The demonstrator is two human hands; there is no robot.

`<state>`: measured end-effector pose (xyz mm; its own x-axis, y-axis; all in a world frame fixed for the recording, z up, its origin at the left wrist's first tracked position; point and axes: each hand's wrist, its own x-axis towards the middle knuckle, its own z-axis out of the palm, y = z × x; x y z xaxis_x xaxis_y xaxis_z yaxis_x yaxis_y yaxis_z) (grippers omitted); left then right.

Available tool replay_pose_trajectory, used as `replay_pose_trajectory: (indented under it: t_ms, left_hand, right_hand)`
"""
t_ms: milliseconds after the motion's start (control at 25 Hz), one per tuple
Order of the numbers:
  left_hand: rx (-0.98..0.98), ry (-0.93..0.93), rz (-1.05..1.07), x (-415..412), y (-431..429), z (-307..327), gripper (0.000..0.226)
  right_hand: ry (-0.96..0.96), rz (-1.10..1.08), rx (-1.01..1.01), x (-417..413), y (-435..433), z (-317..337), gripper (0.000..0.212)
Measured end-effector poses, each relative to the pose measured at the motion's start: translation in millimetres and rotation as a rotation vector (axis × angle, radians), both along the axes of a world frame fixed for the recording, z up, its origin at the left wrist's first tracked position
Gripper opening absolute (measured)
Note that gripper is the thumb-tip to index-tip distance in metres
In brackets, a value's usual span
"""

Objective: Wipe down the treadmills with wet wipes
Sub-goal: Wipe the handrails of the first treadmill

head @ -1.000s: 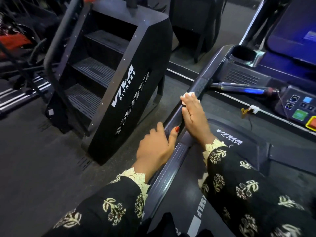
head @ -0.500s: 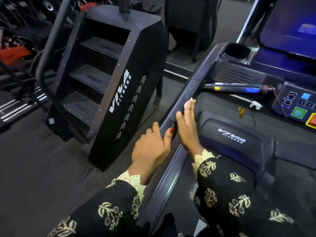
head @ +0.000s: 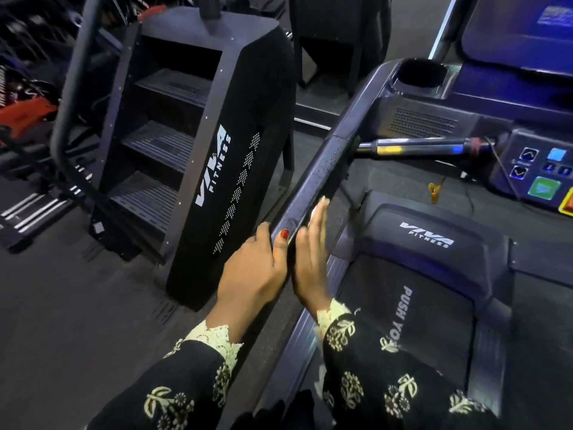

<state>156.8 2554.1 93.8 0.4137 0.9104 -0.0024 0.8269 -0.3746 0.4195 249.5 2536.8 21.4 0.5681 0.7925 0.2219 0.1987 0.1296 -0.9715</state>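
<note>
I stand on a dark treadmill whose left handrail [head: 328,162] slopes up toward the console [head: 539,169]. My left hand [head: 257,268] grips the rail from its outer side, the thumb with a red nail lying on top. My right hand [head: 310,256] presses a white wet wipe [head: 313,212] flat against the rail's inner face with straight fingers. Only a small edge of the wipe shows past the fingertips. The rail above the hands glistens with wet spots.
A black stair-climber machine [head: 217,156] stands close on the left of the rail. The motor cover [head: 434,259] with a white logo lies to the right, and a cup holder [head: 421,76] sits at the rail's top. A horizontal grip bar [head: 421,147] crosses toward the console.
My right hand has slid down the rail with the wipe, toward my left hand. The left hand keeps its grip on the rail.
</note>
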Motion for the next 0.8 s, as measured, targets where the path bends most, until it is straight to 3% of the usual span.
replay_pose_trajectory:
  t_ms: [80,160,280,440,520,600,760,800]
  left_hand:
    - [0.012,-0.004,0.008,1,1,-1,0.048]
    - [0.029,0.017,0.024,2,2,-3,0.048]
    - [0.055,0.044,0.041,4,2,-3,0.047]
    - [0.094,0.033,0.044,5,2,-3,0.046]
    - [0.107,0.033,0.057,6,3,-4,0.047]
    - [0.113,0.028,0.065,6,3,-5,0.048]
    - [0.117,0.03,0.074,5,2,-3,0.049]
    - [0.116,0.034,0.077,6,1,-2,0.049]
  right_hand:
    - [0.123,0.007,-0.005,-11,-14,-15,0.059]
    - [0.445,-0.064,-0.168,-5,11,-20,0.059]
    - [0.809,-0.187,-0.235,12,41,-15,0.081]
    - [1.307,-0.059,-0.208,6,12,-11,0.059]
    - [1.309,-0.037,-0.331,16,14,-10,0.065]
    - [1.381,-0.087,-0.269,31,32,-4,0.067]
    - [1.337,-0.264,-0.155,54,48,-10,0.047]
    - [1.295,-0.284,-0.203,48,38,-8,0.04]
